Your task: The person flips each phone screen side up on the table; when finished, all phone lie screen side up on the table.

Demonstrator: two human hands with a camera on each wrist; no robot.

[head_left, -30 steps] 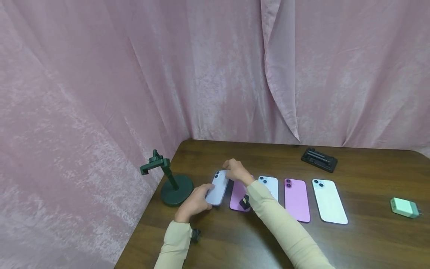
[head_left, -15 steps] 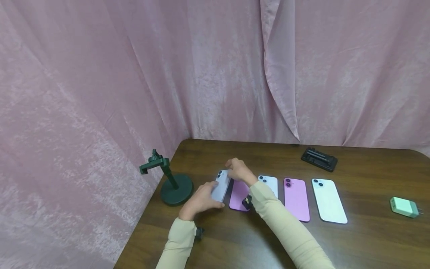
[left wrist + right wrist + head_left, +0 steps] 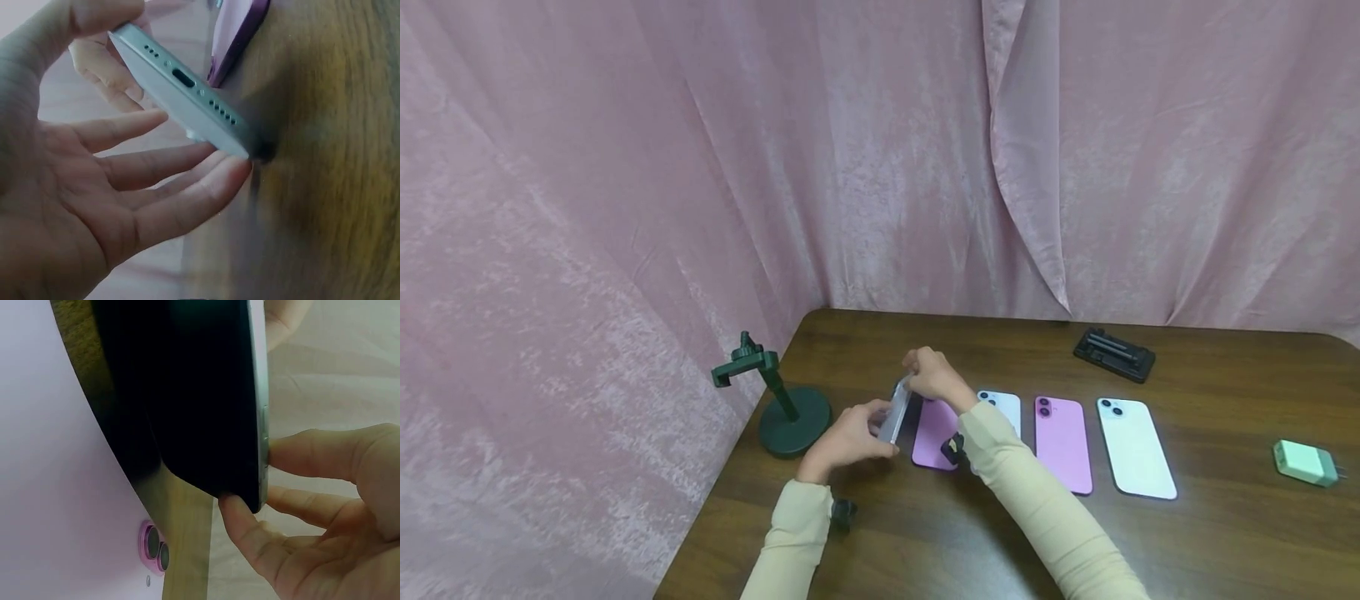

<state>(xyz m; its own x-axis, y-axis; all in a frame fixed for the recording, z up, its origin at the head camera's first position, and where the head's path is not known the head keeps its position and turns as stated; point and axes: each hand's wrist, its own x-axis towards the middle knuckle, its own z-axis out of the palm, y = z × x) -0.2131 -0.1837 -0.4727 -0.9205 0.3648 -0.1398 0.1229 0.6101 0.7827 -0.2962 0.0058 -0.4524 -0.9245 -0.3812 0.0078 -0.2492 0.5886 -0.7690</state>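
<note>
A pale blue smartphone (image 3: 895, 410) is tipped up on its long edge, held between both hands near the left of the table. My left hand (image 3: 852, 435) grips its lower end. In the left wrist view the thumb and fingertips lie on opposite corners beside the charging port of the phone (image 3: 182, 78). My right hand (image 3: 934, 377) holds the upper end; the right wrist view has its fingers at the corner and side edge, with the black screen of the phone (image 3: 194, 394) showing. Just right of it lies a pink smartphone (image 3: 934, 435), partly hidden by the right wrist.
A dark green phone stand (image 3: 793, 422) rises at the table's left edge. Rightward lie a light blue phone (image 3: 1003, 410), another pink phone (image 3: 1063, 447) and a whitish phone (image 3: 1137, 452), backs up. Behind them is a folded black stand (image 3: 1114, 356); far right, a mint charger plug (image 3: 1303, 462).
The pale blue phone has turned from back-up to nearly edge-on. My left hand has shifted right with it, and the right hand has stayed at the upper end.
</note>
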